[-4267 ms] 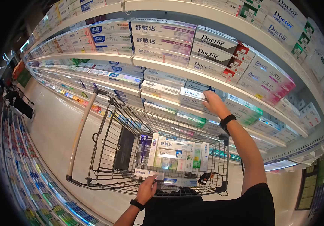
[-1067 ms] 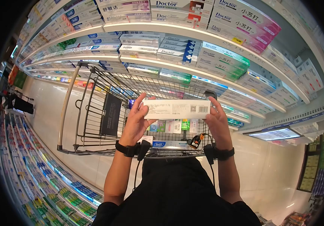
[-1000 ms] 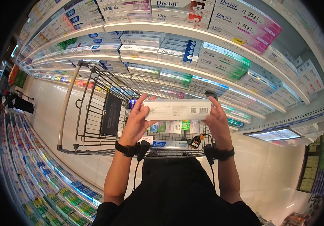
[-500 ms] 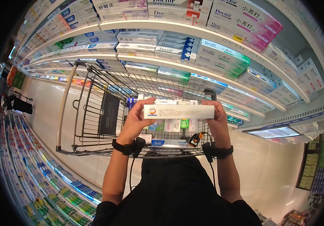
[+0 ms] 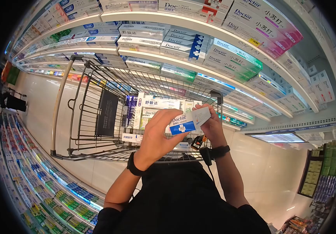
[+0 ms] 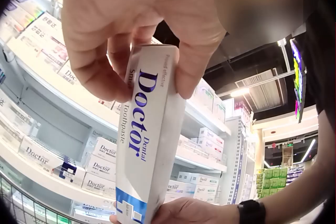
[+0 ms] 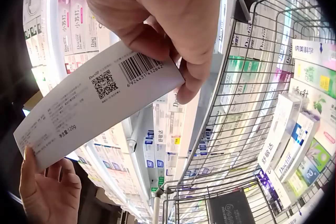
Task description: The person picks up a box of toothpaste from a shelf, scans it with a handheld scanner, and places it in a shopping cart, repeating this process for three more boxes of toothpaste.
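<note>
A white toothpaste box [image 5: 182,128] marked "Doctor" with a blue end is held over the cart in the head view, turned at an angle. My left hand [image 5: 157,136] pinches one end between thumb and fingers; my right hand [image 5: 211,126] grips the other end. The left wrist view shows the box [image 6: 149,119] front with "Doctor" lettering, thumb and fingers of the left hand [image 6: 142,29] at its top. On the box [image 7: 89,98] in the right wrist view, a barcode and QR code face up beside the fingers of the right hand [image 7: 163,24].
The wire shopping cart [image 5: 88,117] holds several toothpaste boxes [image 5: 161,103] and a small black-and-orange item [image 5: 197,142]. Shelves [image 5: 199,66] stacked with toothpaste boxes run beyond it. More shelving [image 5: 39,175] stands at the left, and a lit screen [image 5: 279,138] at the right.
The box has turned from lying level, its printed white side showing, to an angle with its "Doctor" and blue end visible. My left hand has moved right and my right hand slightly left; both still hold it.
</note>
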A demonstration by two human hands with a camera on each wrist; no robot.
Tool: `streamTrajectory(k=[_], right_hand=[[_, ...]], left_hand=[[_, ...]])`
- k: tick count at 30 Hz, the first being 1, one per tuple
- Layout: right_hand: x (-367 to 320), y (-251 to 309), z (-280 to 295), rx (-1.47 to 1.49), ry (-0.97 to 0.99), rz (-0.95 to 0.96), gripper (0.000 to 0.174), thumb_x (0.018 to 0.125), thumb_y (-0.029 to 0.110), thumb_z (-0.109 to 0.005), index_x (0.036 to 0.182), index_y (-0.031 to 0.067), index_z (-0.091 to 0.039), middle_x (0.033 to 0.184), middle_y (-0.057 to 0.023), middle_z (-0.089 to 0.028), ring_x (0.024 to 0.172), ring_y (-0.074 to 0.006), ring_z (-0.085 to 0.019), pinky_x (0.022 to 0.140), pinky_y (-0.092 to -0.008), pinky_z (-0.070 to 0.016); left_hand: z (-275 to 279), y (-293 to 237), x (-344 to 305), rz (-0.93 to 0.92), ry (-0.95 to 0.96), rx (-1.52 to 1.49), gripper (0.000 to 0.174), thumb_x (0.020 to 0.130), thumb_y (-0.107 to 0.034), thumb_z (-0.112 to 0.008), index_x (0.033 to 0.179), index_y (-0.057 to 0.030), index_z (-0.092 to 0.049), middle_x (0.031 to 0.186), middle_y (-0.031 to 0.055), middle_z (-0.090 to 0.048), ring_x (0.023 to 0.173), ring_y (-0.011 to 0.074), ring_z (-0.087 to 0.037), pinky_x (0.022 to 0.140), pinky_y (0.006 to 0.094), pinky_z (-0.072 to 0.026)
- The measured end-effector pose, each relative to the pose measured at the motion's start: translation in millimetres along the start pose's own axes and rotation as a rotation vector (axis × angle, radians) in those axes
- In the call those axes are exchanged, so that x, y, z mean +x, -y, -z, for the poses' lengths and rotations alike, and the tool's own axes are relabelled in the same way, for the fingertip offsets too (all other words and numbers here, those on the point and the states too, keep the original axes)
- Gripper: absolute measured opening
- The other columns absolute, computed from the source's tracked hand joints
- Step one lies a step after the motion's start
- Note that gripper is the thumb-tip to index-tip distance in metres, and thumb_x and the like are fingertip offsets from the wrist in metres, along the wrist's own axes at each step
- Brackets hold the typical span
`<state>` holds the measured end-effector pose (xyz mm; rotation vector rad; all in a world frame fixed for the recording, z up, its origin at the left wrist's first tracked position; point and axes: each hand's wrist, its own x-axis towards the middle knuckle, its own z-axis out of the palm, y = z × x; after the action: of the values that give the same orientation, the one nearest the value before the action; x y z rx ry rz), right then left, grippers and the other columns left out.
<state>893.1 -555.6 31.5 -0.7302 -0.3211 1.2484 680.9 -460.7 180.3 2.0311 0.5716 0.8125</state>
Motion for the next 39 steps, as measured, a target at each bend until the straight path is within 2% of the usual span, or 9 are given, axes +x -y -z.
streamTrajectory(k=[4, 7, 13, 17, 21, 23, 28, 31, 39], right_hand=[[-1.5, 3.1, -2.5, -0.034, -0.013, -0.036, 0.054, 0.077, -0.010, -0.047, 0.129, 0.0051, -0.046, 0.127, -0.0129, -0.053, 0.118, -0.0261, -0.052, 0.103, -0.0417, -0.0416], [-10.2, 31.8, -30.9, -0.667, -0.110, -0.128, 0.057, 0.079, -0.005, -0.058, 0.133, 0.0044, -0.046, 0.116, -0.0102, -0.058, 0.106, -0.0184, -0.057, 0.093, -0.0331, -0.0459], [-31.3, 68.9, -106.4, -0.650, 0.105, -0.104, 0.065, 0.082, 0.004, -0.067, 0.141, 0.0023, -0.039, 0.114, -0.0108, -0.060, 0.102, -0.0171, -0.058, 0.088, -0.0300, -0.0476], [-22.0, 72.7, -117.0, -0.623, 0.214, -0.050, 0.062, 0.083, 0.007, -0.061, 0.141, 0.0004, -0.038, 0.120, -0.0160, -0.060, 0.104, -0.0206, -0.060, 0.086, -0.0338, -0.0513], [8.7, 52.9, -47.3, -0.720, -0.021, -0.208, 0.053, 0.089, 0.013, -0.058, 0.137, -0.0021, -0.041, 0.117, -0.0162, -0.061, 0.101, -0.0200, -0.061, 0.084, -0.0310, -0.0527], [19.2, 31.8, 11.9, -1.041, -0.117, -0.358, 0.050, 0.088, 0.022, -0.063, 0.128, -0.0055, -0.051, 0.106, -0.0164, -0.065, 0.092, -0.0192, -0.064, 0.075, -0.0280, -0.0539], [30.5, -34.1, 116.8, -1.958, 0.283, -0.710, 0.047, 0.081, 0.039, -0.066, 0.100, -0.0045, -0.067, 0.098, -0.0211, -0.067, 0.090, -0.0288, -0.067, 0.072, -0.0381, -0.0555], [29.4, -58.1, 108.8, -2.017, 0.193, -1.102, 0.042, 0.080, 0.038, -0.067, 0.096, 0.0001, -0.069, 0.100, -0.0182, -0.068, 0.091, -0.0304, -0.066, 0.075, -0.0411, -0.0552], [33.0, -99.8, 141.1, -2.547, 0.213, -0.997, 0.019, 0.088, 0.022, -0.061, 0.100, 0.0112, -0.071, 0.104, -0.0097, -0.067, 0.099, -0.0260, -0.064, 0.081, -0.0397, -0.0516]], left_hand=[[7.6, 16.6, -3.5, 0.161, -0.045, 0.001, 0.045, 0.073, -0.010, -0.077, 0.112, 0.0009, -0.057, 0.103, 0.0143, -0.064, 0.094, 0.0267, -0.062, 0.083, 0.0351, -0.0490], [13.5, 66.7, -6.5, 0.346, -0.204, -0.274, 0.042, 0.081, -0.017, -0.074, 0.114, 0.0019, -0.055, 0.101, 0.0121, -0.065, 0.090, 0.0215, -0.063, 0.082, 0.0330, -0.0496], [12.6, 132.9, -18.9, 0.824, -0.196, -1.170, 0.042, 0.097, -0.039, -0.053, 0.117, -0.0021, -0.055, 0.105, 0.0112, -0.065, 0.086, 0.0144, -0.065, 0.074, 0.0265, -0.0551], [2.3, 150.9, -31.1, 0.778, -0.247, -1.470, 0.047, 0.098, -0.042, -0.048, 0.121, -0.0009, -0.051, 0.110, 0.0120, -0.064, 0.091, 0.0159, -0.066, 0.074, 0.0264, -0.0574], [17.0, 151.2, -34.2, 0.791, -0.350, -1.310, 0.046, 0.098, -0.041, -0.048, 0.119, -0.0002, -0.051, 0.113, 0.0130, -0.063, 0.095, 0.0175, -0.066, 0.073, 0.0260, -0.0572], [29.0, 159.0, -39.0, 0.788, -0.389, -1.278, 0.045, 0.098, -0.040, -0.048, 0.119, 0.0006, -0.051, 0.112, 0.0138, -0.063, 0.097, 0.0190, -0.066, 0.075, 0.0269, -0.0576], [53.2, 168.0, -45.5, 0.780, -0.483, -1.183, 0.046, 0.099, -0.039, -0.046, 0.118, 0.0029, -0.051, 0.110, 0.0160, -0.063, 0.098, 0.0207, -0.065, 0.080, 0.0295, -0.0587], [61.7, 171.9, -44.6, 0.818, -0.494, -1.062, 0.048, 0.098, -0.040, -0.048, 0.118, 0.0033, -0.051, 0.111, 0.0148, -0.063, 0.097, 0.0198, -0.065, 0.078, 0.0284, -0.0583], [87.0, 173.1, -48.3, 0.876, -0.555, -0.883, 0.048, 0.097, -0.042, -0.051, 0.118, 0.0014, -0.053, 0.108, 0.0105, -0.064, 0.093, 0.0156, -0.065, 0.077, 0.0258, -0.0558]])
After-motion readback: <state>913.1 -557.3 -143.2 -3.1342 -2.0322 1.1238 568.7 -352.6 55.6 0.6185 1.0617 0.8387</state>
